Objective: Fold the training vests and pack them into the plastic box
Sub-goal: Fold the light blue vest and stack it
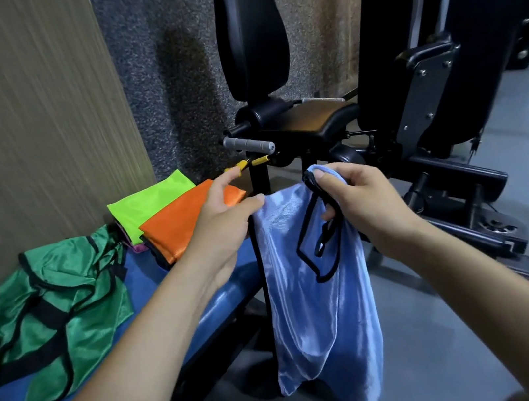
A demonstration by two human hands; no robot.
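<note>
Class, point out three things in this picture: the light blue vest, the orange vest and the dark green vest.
light blue vest [322, 312], head view, on the hanging body of the cloth.
orange vest [180, 225], head view, on the flat top of the folded cloth.
dark green vest [64, 301], head view, on the crumpled middle.

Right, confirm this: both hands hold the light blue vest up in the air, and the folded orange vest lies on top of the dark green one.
Wrong on one point. The head view shows the orange vest lying on the lime green vest, not the dark green vest. Both the left hand and right hand do hold the light blue vest up.
</note>
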